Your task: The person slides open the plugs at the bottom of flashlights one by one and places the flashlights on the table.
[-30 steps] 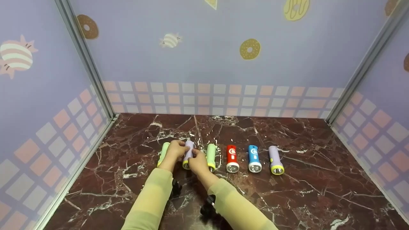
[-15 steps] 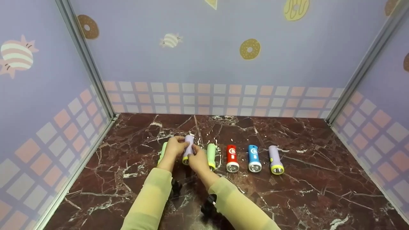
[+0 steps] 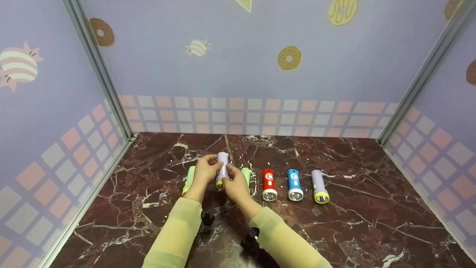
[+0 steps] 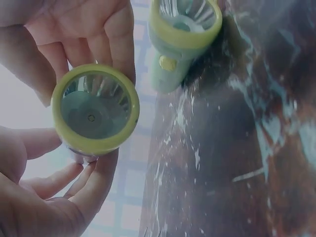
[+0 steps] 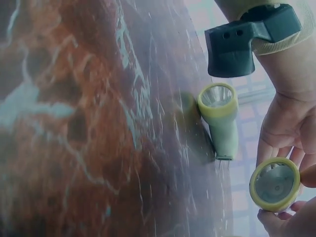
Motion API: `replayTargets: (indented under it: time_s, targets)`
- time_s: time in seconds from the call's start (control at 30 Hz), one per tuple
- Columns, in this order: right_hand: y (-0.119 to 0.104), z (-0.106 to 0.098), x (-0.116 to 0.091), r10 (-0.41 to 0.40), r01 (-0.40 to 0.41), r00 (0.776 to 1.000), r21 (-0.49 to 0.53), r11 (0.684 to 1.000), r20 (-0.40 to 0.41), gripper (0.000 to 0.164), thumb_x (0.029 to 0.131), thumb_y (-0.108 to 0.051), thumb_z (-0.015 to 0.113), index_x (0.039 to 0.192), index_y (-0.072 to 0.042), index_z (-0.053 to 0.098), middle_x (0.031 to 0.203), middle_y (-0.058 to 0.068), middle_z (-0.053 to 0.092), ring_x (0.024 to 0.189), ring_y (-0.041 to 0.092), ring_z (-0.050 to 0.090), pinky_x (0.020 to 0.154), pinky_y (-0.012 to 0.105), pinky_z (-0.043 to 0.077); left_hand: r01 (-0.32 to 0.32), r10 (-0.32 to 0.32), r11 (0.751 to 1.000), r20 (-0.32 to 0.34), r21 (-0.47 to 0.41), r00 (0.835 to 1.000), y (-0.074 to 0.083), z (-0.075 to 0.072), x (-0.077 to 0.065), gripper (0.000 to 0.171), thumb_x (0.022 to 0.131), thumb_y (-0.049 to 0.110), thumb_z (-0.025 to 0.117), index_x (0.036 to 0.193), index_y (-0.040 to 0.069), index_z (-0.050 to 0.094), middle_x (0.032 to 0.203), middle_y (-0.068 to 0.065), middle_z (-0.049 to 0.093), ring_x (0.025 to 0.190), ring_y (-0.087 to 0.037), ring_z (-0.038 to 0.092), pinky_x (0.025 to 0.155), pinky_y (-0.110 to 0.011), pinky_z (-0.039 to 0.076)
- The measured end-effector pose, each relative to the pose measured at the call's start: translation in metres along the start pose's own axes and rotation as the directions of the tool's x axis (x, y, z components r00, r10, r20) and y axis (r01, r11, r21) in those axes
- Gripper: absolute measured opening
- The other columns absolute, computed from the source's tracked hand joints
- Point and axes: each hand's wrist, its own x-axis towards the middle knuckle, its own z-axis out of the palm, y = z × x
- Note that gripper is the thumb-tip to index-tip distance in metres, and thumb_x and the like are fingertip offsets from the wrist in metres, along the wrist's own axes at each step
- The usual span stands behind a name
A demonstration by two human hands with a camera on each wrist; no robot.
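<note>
A light purple flashlight (image 3: 222,163) with a yellow-green rim is held between both hands, raised off the table. Its lens end points toward the person, and the rim (image 4: 132,116) and reflector face the camera in the left wrist view. My left hand (image 3: 206,171) grips its left side. From the right, the fingers and thumb of my right hand (image 3: 237,183) pinch the body nearer the lens. Light green flashlights lie close by on each side: one (image 3: 190,175) partly behind the left hand, another (image 3: 246,174) largely hidden by the right hand.
To the right lie a red flashlight (image 3: 269,182), a blue flashlight (image 3: 294,182) and a second purple flashlight (image 3: 319,183), in a row on the dark red marbled table (image 3: 364,223). Patterned panels (image 3: 238,74) enclose the back and sides. Black devices are strapped to both wrists.
Both hands have lifted the purple flashlight off the table and moved it slightly away from the person. The right hand has shifted up with it, covering more of the green flashlight beside it.
</note>
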Motion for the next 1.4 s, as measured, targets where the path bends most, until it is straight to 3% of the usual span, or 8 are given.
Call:
replayTargets:
  time_s: [0.17, 0.43, 0.6, 0.83, 0.93, 1.23, 1.4]
  targets:
    - [-0.001, -0.006, -0.002, 0.003, -0.003, 1.0, 0.03, 1.0, 0.001, 0.053, 0.086, 0.009, 0.059, 0.138, 0.015, 0.053, 0.135, 0.034, 0.061, 0.11, 0.038, 0.068, 0.082, 0.032, 0.06, 0.001, -0.001, 1.0, -0.014, -0.016, 1.0, 0.005, 0.003, -0.002, 0.043, 0.093, 0.007, 0.07, 0.13, -0.012, 0.062, 0.122, -0.031, 0.069, 0.118, -0.042, 0.067, 0.1, -0.045, 0.057]
    - [0.0, -0.017, -0.003, -0.017, 0.017, 1.0, 0.041, 0.999, 0.009, 0.055, 0.086, 0.007, 0.062, 0.139, 0.013, 0.053, 0.139, 0.032, 0.06, 0.125, 0.044, 0.062, 0.102, 0.045, 0.056, -0.013, 0.01, 0.996, -0.035, -0.089, 0.999, 0.008, 0.011, -0.006, 0.042, 0.092, 0.005, 0.07, 0.13, -0.011, 0.062, 0.121, -0.031, 0.07, 0.115, -0.041, 0.068, 0.096, -0.044, 0.058]
    - [0.002, -0.026, -0.005, -0.017, 0.016, 1.0, 0.064, 0.998, 0.016, 0.055, 0.086, 0.007, 0.063, 0.14, 0.011, 0.053, 0.142, 0.033, 0.057, 0.13, 0.046, 0.058, 0.105, 0.045, 0.055, -0.027, 0.021, 0.992, -0.053, -0.122, 0.998, 0.01, 0.015, -0.011, 0.043, 0.091, 0.005, 0.071, 0.13, -0.011, 0.062, 0.118, -0.031, 0.071, 0.109, -0.04, 0.069, 0.09, -0.038, 0.06]
    - [0.001, -0.04, -0.009, -0.076, 0.075, 0.996, 0.047, 0.996, 0.038, 0.055, 0.085, 0.008, 0.065, 0.14, 0.011, 0.054, 0.14, 0.033, 0.057, 0.129, 0.05, 0.058, 0.104, 0.049, 0.055, -0.025, 0.018, 0.989, -0.05, -0.145, 0.999, 0.017, 0.02, -0.018, 0.043, 0.091, 0.007, 0.073, 0.131, -0.006, 0.063, 0.118, -0.028, 0.071, 0.082, -0.02, 0.066, 0.067, -0.028, 0.06]
    - [0.002, -0.046, -0.011, -0.082, 0.079, 0.996, 0.053, 0.995, 0.046, 0.056, 0.086, 0.007, 0.065, 0.14, 0.01, 0.054, 0.143, 0.032, 0.056, 0.129, 0.049, 0.059, 0.101, 0.048, 0.057, -0.033, 0.025, 0.989, -0.056, -0.147, 0.998, 0.019, 0.023, -0.02, 0.044, 0.091, 0.008, 0.074, 0.131, -0.006, 0.063, 0.118, -0.028, 0.071, 0.075, -0.016, 0.064, 0.064, -0.025, 0.057]
    - [0.003, -0.058, -0.02, -0.054, 0.044, 0.996, 0.135, 0.99, 0.069, 0.059, 0.087, 0.01, 0.063, 0.144, 0.01, 0.049, 0.147, 0.034, 0.051, 0.126, 0.05, 0.06, 0.084, 0.039, 0.064, -0.039, 0.027, 0.977, -0.06, -0.209, 0.998, 0.02, 0.035, -0.028, 0.043, 0.09, 0.005, 0.074, 0.13, -0.005, 0.063, 0.12, -0.026, 0.07, 0.083, -0.019, 0.065, 0.067, -0.026, 0.058]
    - [0.004, -0.065, -0.025, -0.075, 0.063, 0.994, 0.147, 0.987, 0.076, 0.059, 0.087, 0.01, 0.062, 0.144, 0.01, 0.049, 0.149, 0.034, 0.048, 0.126, 0.051, 0.059, 0.086, 0.039, 0.063, -0.048, 0.032, 0.968, -0.068, -0.246, 0.997, 0.022, 0.04, -0.033, 0.044, 0.088, 0.003, 0.075, 0.13, -0.007, 0.063, 0.121, -0.027, 0.069, 0.094, -0.027, 0.069, 0.074, -0.03, 0.061]
